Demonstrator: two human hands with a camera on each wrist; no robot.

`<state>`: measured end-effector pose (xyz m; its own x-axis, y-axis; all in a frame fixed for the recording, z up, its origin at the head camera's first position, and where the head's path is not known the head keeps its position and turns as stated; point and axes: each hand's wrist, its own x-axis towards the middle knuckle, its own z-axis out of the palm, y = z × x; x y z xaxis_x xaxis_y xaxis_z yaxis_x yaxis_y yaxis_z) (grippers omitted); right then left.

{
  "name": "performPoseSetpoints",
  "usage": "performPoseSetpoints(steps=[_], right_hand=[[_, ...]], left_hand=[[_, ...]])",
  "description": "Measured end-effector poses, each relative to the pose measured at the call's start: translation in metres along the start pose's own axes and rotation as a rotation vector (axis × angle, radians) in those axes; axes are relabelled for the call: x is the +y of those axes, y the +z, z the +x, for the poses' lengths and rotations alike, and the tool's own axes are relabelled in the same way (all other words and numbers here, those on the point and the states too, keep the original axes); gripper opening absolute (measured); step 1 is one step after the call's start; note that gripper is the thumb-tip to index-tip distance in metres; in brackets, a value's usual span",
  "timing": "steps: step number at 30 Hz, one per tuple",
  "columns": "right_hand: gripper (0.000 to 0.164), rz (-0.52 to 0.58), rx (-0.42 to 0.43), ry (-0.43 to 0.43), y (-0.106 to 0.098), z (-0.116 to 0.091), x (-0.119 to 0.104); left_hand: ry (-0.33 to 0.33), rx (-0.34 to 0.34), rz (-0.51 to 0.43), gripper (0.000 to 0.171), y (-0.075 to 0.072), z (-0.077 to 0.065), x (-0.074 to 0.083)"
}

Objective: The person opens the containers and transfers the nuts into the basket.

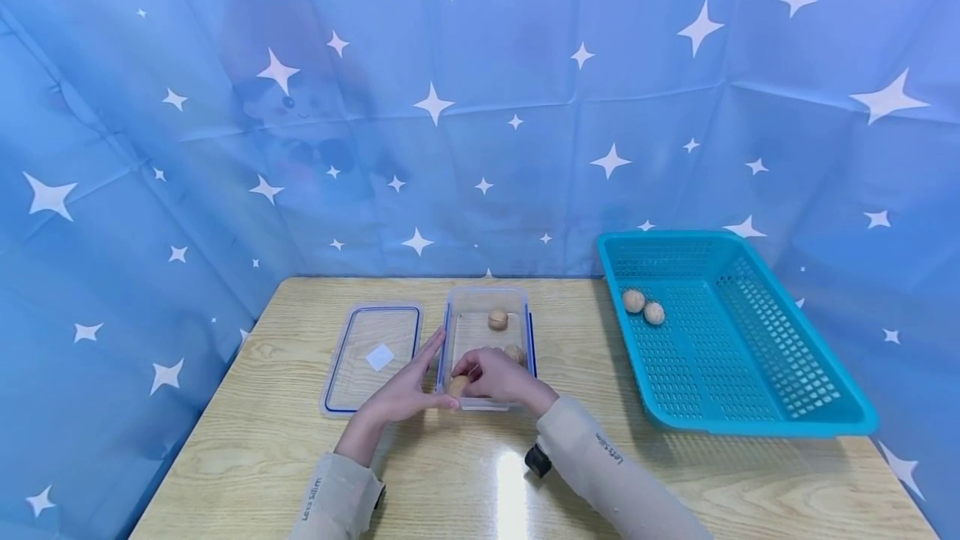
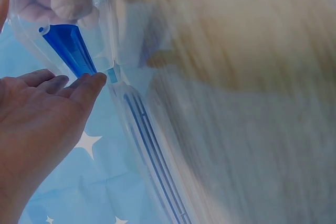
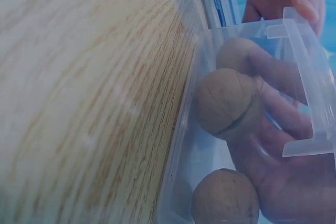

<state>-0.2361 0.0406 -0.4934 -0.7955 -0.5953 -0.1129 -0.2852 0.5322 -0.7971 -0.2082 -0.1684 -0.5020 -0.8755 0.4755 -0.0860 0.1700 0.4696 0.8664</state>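
Lid (image 1: 393, 326) flat toward worktop's (image 1: 255, 440) far-left corner, long axis running near to far, slightly slanted. Left hand (image 1: 401, 390) spread wide, grasping nothing, along box's (image 1: 486, 300) left wall. Box's long axis toward worktop's far edge. In box's near-left corner, held walnut (image 1: 458, 388) pinched by right hand (image 1: 495, 375), partly hidden by fingers; nearly round, long axis and direction unclear. Loose walnuts: one (image 1: 498, 319) toward box's far edge, other (image 1: 514, 353) by right wall, partly covered. Basket (image 1: 757, 427) at worktop's right side, two walnuts (image 1: 633, 301) near its left wall.
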Motion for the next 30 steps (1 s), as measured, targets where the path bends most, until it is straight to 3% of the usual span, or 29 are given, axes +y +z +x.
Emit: performPoseSetpoints(steps=[11,18,30], right_hand=[[0.027,0.025,0.067,0.018,-0.006,0.0,0.0],[0.027,0.016,0.092,-0.031,-0.014,-0.001,-0.007],[0.033,0.03,0.152,-0.074,-0.048,-0.005,-0.024]], left_hand=[[0.002,-0.003,-0.004,0.114,0.0,0.0,0.001],[-0.013,0.004,-0.001,0.115,0.0,-0.002,0.0],[-0.017,0.0,0.008,0.115,-0.001,-0.001,0.002]])
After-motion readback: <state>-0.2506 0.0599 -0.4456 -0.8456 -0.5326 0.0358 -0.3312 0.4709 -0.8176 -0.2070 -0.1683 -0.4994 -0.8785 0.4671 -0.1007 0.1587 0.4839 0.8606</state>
